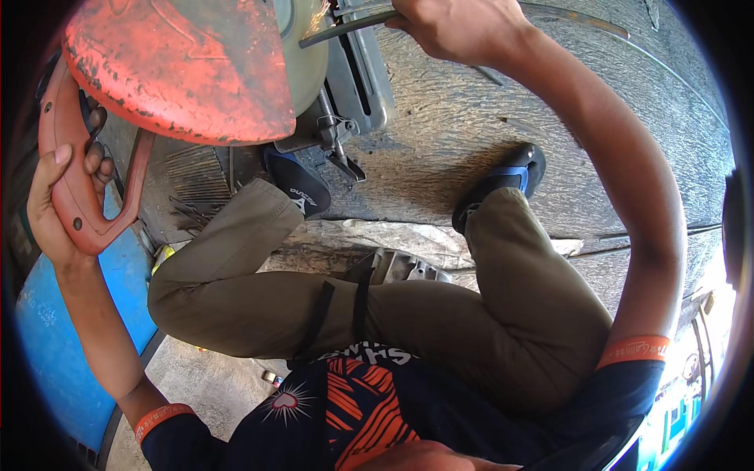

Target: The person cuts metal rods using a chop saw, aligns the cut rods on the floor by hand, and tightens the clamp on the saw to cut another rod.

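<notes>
My left hand [49,200] is wrapped around the red D-shaped handle [66,118] of a chop saw. The saw's worn red guard [181,74] covers much of its abrasive disc [312,71]. My right hand [463,30] is closed around a thin metal bar [349,28], whose left end meets the side of the disc. Orange sparks [318,14] fly at that contact. Beyond my right fist, a bar [577,13] runs on to the right. Below the disc sits the grey saw base [378,90] with its threaded clamp screw [327,110].
My sandalled feet [302,184] rest near the saw on a rough, worn board [424,173]. Thin rods [196,174] lie in a pile beside my left foot. A blue panel [78,314] stands at left. A grey metal part [400,265] lies by my leg.
</notes>
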Tool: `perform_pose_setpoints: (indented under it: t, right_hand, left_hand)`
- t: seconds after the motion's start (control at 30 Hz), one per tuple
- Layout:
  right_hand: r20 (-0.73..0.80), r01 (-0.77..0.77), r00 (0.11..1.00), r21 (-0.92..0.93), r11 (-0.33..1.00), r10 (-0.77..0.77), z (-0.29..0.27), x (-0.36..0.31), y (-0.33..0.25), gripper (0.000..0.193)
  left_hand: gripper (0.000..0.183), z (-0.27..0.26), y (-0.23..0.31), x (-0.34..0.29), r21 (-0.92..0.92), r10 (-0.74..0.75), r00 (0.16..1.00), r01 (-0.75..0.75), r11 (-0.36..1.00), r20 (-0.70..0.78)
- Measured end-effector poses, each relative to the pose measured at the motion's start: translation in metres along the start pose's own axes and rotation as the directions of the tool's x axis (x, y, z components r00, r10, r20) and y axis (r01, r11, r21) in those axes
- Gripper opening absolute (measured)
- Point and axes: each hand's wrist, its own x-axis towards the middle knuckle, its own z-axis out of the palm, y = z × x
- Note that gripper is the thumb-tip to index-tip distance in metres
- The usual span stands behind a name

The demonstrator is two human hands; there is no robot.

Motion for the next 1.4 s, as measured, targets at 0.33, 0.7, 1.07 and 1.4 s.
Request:
perform_pose_setpoints:
  t: [0.33, 0.7, 1.07, 1.4]
  right_hand:
    - [0.013, 0.012, 1.0, -0.012, 1.0, -0.012, 0.005, 0.007, 0.002, 0.021]
    - [0.05, -0.02, 0.999, -0.031, 0.999, 0.021, 0.001, 0.007, 0.0, 0.019]
    - [0.046, -0.016, 0.999, -0.054, 0.998, 0.018, 0.003, 0.007, -0.001, 0.016]
    - [0.007, -0.01, 1.0, -0.082, 0.997, 0.011, 0.005, 0.006, 0.001, 0.015]
  left_hand:
    - [0.052, -0.014, 0.004, 0.0, -0.01, 0.002, 1.0, -0.002, 1.0, 0.014]
    - [0.04, 0.0, 0.003, -0.003, -0.026, -0.006, 1.0, 0.006, 1.0, 0.007]
    - [0.041, 0.001, 0.003, -0.002, -0.007, 0.005, 1.0, -0.005, 1.0, 0.015]
    - [0.042, 0.002, 0.002, -0.003, 0.008, 0.008, 1.0, -0.008, 1.0, 0.004]
